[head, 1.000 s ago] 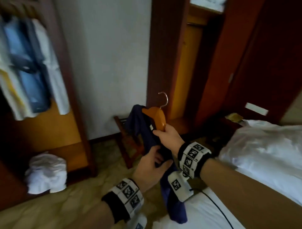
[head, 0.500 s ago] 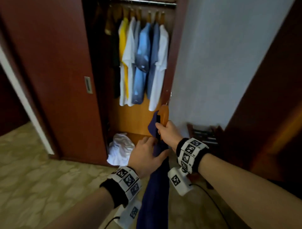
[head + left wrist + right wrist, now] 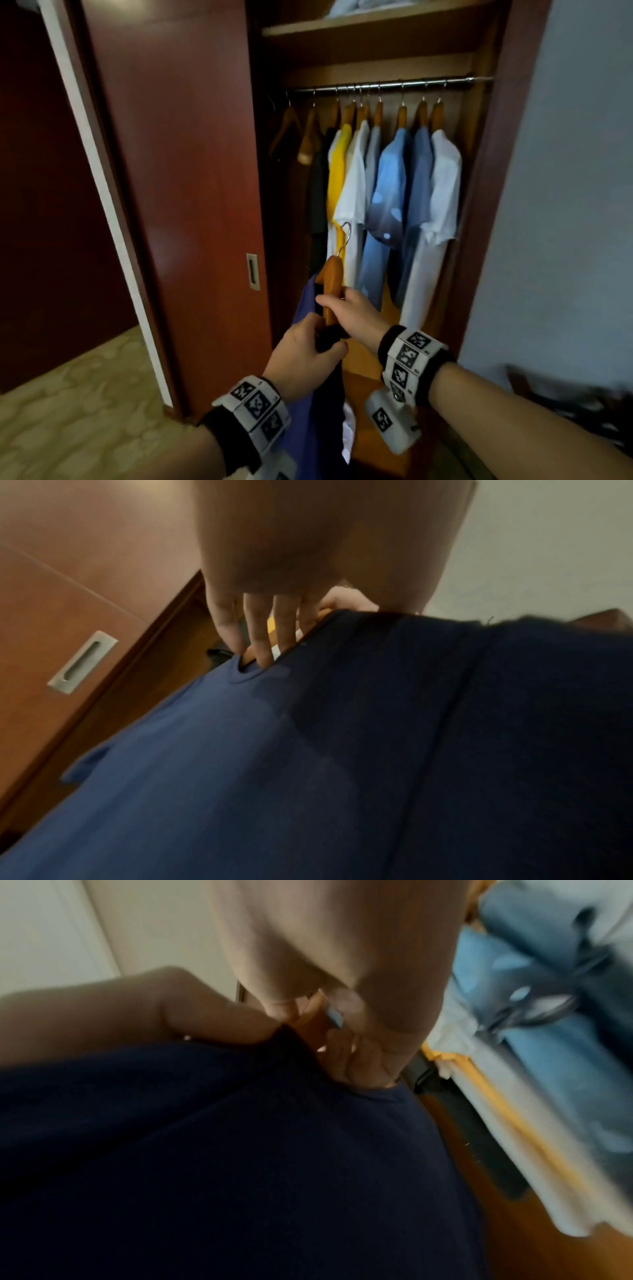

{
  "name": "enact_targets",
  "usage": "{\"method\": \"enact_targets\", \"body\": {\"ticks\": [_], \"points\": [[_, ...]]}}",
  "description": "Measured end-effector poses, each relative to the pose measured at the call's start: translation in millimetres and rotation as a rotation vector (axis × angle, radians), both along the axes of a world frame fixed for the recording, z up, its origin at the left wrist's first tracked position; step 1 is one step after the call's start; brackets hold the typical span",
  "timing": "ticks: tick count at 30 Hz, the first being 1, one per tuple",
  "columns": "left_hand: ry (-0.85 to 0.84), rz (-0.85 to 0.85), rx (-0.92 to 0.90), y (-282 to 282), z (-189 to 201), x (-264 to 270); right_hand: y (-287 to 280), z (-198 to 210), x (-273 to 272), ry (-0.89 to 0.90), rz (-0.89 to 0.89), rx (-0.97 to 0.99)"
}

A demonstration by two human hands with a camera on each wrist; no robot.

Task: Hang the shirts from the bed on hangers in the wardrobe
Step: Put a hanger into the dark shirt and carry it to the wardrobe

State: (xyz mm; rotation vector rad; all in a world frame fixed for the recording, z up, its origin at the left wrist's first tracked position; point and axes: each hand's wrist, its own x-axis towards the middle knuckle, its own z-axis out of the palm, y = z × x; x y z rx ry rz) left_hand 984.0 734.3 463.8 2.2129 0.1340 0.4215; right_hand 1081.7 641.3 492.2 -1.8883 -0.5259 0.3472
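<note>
The view has swung from the bed to the open wardrobe (image 3: 376, 171), whose rail (image 3: 390, 84) and hung shirts (image 3: 394, 192) now fill the frame. The wooden hanger (image 3: 331, 277) carrying the navy shirt (image 3: 315, 428) has been carried closer, its hook now before the hung shirts.

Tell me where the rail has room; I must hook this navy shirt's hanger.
Free stretch: the metal rail between the white shirt at the right end and the wardrobe's right wall. From the two bare wooden hangers to that shirt it is crowded.
</note>
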Motion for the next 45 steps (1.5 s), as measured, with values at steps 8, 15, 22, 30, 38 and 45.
{"method": "enact_targets", "body": {"ticks": [8,15,22,30,38,45], "points": [[-0.033,0.093,-0.005,87,44,91,106,39,103,-0.252,0.049,-0.043],[-0.091,0.029,-0.025,182,88,206,190,88,205,-0.285,-0.106,-0.034],[-0.066,-0.154,0.005,243,130,309,231,126,287,-0.278,-0.293,-0.011],[-0.543,-0.171,0.222,268,152,394,217,155,341,-0.424,-0.386,-0.261],[-0.463,0.005,0.418,289,210,466,251,199,368,-0.486,-0.319,-0.334],[-0.413,0.121,0.362,311,240,488,269,263,412,-0.546,-0.334,-0.424]]}}
